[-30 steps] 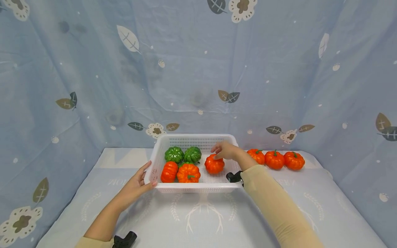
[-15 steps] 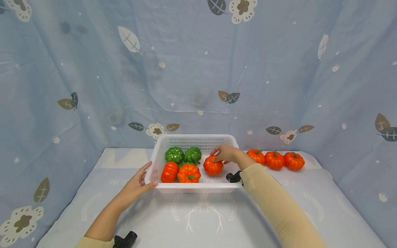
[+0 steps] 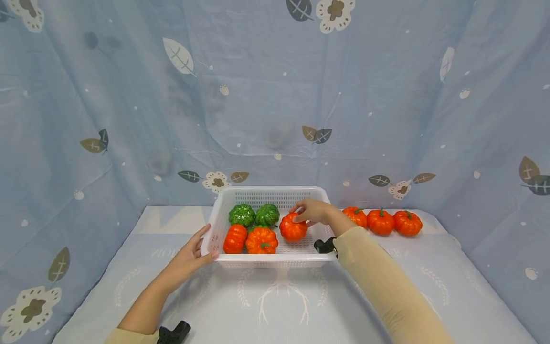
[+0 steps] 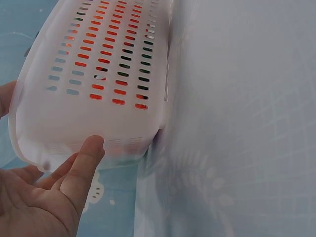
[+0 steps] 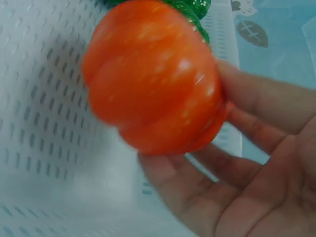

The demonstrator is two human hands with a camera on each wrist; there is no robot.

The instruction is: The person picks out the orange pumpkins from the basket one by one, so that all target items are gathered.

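In the head view, my right hand [image 3: 314, 211] is inside the white plastic basket [image 3: 275, 257], holding a glossy orange pumpkin [image 3: 293, 228]. The right wrist view shows thumb and fingers on either side of that pumpkin [image 5: 153, 79], which looks raised off the slotted floor. My left hand [image 3: 189, 260] grips the basket at its front left corner, thumb and fingers on the rim. To the left inside the basket lie two orange pumpkins, one on its side [image 3: 235, 239] and one with its stem toward me [image 3: 261, 241]. Behind them sit green pumpkins [image 3: 242, 215], one mostly hidden.
On the table [image 3: 283, 306], right of the basket, several orange pumpkins [image 3: 380, 222] form a row, the nearest one partly behind my right arm. A patterned blue cloth [image 3: 266, 95] hangs behind and at both sides. Black camera mounts [image 3: 174, 332] are worn on the wrists.
The held orange pumpkin has shifted slightly left in the basket and, since half a second ago, a little upward with my right hand. My left hand and the basket have stayed put.
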